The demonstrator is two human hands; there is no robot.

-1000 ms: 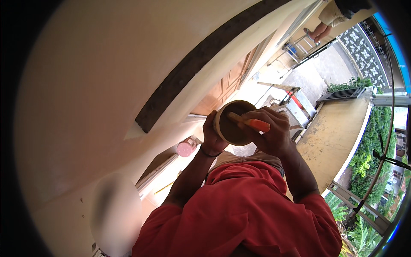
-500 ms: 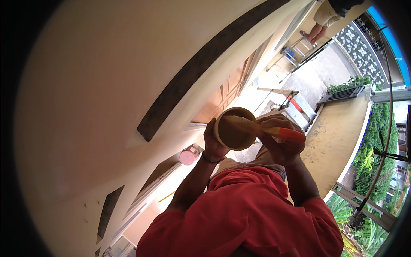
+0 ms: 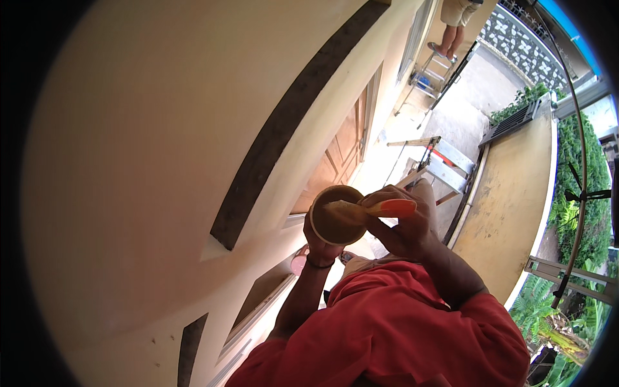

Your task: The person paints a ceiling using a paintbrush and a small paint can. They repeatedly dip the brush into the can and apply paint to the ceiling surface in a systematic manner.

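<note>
Holding a round tub (image 3: 324, 228) steady, the left hand (image 3: 320, 246) has it cupped from about seven o'clock, fingers part-curled against its side, a dark band (image 3: 320, 263) around that wrist. And here's the right hand (image 3: 411, 226) at three o'clock from the tub, closed firmly around a tool (image 3: 346, 211), its orange handle (image 3: 396, 208) pointing out to three and its pale end to nine, right across the tub's mouth! Whether that end touches the inside, you cannot tell; the tub's inside is in shade.

The tub sits in front of the body, around mid-view, with the red shirt (image 3: 380, 322) down between five and six o'clock from it. Round the dial now: a pink bucket (image 3: 298, 262) at seven, partly hidden by the left arm; a long dark strip on the pale wall (image 3: 161, 161) at eleven; a wooden door (image 3: 338, 155) at twelve. Up at one, a co-worker's bare legs (image 3: 450, 42) stand on a stepladder (image 3: 433, 79)! A metal stand (image 3: 445, 173) waits at two, and a stained low wall (image 3: 506, 187) runs by three, green plants (image 3: 583, 174) beyond it.
</note>
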